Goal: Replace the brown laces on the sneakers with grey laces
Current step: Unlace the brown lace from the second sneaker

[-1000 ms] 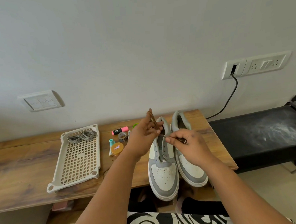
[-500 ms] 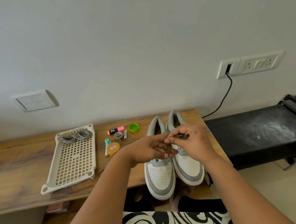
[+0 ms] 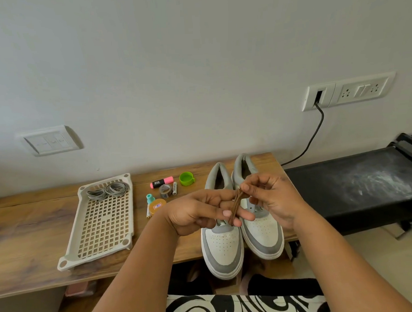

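Both hands, left point(image 3: 198, 212) and right point(image 3: 273, 200), pinch a bundled brown lace point(image 3: 236, 208) above the laceless sneakers point(image 3: 242, 239) on the bench point(image 3: 25, 237); likely next, setting it aside for the grey laces point(image 3: 108, 192) in the tray point(image 3: 71, 253)

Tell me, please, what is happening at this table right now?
A person is swapping laces on a pair of sneakers. Both hands, left hand and right hand, hold a bundled brown lace above the shoes. The grey laces lie coiled in the white tray, not yet used.
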### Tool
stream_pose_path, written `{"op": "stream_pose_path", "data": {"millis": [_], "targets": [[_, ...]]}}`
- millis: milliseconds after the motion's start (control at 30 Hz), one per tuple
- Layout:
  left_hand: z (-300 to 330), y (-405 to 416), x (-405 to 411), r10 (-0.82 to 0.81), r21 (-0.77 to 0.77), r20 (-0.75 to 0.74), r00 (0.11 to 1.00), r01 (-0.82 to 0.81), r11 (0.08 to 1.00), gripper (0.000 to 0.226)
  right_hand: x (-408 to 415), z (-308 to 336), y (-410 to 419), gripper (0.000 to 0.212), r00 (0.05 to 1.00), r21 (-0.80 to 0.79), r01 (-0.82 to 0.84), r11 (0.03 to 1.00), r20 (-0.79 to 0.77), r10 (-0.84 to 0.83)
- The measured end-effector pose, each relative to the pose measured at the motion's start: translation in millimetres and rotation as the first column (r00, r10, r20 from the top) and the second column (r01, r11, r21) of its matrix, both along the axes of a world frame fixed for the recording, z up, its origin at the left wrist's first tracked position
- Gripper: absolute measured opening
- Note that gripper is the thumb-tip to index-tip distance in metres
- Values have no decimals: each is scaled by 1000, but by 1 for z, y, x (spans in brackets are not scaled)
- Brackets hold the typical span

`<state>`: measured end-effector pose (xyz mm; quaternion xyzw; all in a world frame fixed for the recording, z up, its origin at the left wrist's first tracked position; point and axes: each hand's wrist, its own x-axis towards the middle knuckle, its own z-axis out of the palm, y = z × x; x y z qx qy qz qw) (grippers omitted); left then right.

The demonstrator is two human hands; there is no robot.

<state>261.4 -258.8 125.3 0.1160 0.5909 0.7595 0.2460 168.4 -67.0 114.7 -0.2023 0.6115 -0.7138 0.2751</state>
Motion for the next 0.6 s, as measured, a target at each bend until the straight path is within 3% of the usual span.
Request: {"op": "stream_pose_path", "data": {"millis": [100, 333, 500, 600], "targets": [[-1, 1, -1, 63, -70, 13, 998, -62, 996, 33, 2, 0, -1, 18, 994, -20, -43, 999, 104, 45], [-1, 4, -2, 107, -135, -1, 994, -106, 985, 31, -2, -5, 0, 26, 934, -38, -202, 979, 295, 204], [-3, 7, -3, 137, -44, 18, 990, -136, 990, 38, -3, -10, -4, 26, 889, -132, -169, 977, 408, 209], [-3, 10, -5, 147, 13, 39, 988, -148, 989, 41, -4, -17, -10, 45, 836, -261, -147, 954, 483, 261]]}}
